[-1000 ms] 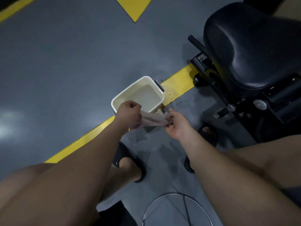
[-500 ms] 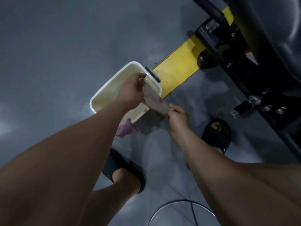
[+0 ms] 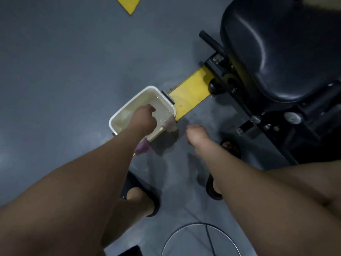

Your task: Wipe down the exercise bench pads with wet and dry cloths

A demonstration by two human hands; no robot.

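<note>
Your left hand (image 3: 145, 119) is a curled fist in the white rounded plastic basin (image 3: 130, 104) of glossy water. A pale limp wet cloth (image 3: 171, 124) drapes over the rim corner beside it, and I can't tell if the fist grips it. Your right hand (image 3: 198, 135) hangs relaxed and empty near that cloth; a crumpled purple cloth (image 3: 144, 147) is half hidden under your forearm, and the shiny black padded vinyl bench seat (image 3: 276, 52) is cut off at the frame edge.

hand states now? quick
Left hand: grip curled on the cloth, in the tub.
Right hand: open, holding nothing.
</note>
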